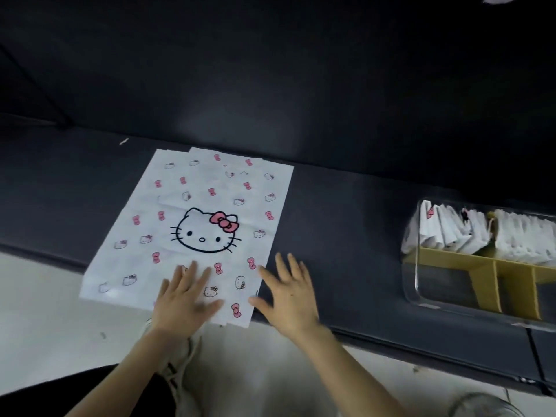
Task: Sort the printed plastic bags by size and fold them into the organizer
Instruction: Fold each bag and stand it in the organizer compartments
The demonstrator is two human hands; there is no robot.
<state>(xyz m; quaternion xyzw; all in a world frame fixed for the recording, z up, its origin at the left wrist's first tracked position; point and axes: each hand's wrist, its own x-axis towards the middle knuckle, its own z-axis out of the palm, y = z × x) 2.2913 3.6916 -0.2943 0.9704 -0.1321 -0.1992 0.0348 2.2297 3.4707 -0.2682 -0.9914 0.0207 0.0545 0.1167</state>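
From the head view, the task looks to me well under way but not finished. One clear organizer (421, 284) with tan dividers (487, 284) sits on the dark desk (346, 212), well apart to the right of the work. Its far compartments already hold folded bags (457, 227) in two groups, packed too tightly to count. In the near compartments I can make out no bags.

Still to be folded is the printed bag (192, 224), white with a large cat face and small pink bows. It lies flat and unfolded on the desk, its near edge hanging slightly over the desk's front. An offset edge at its far end suggests at least two bags are stacked there; more I cannot tell.

Both hands are in view. The left hand (183, 299) lies released, fingers straight, flat on the bag's near part. The right hand (290, 299) is also released, fingers spread, grasping nothing, at the bag's right edge; whether it touches the bag is unclear.
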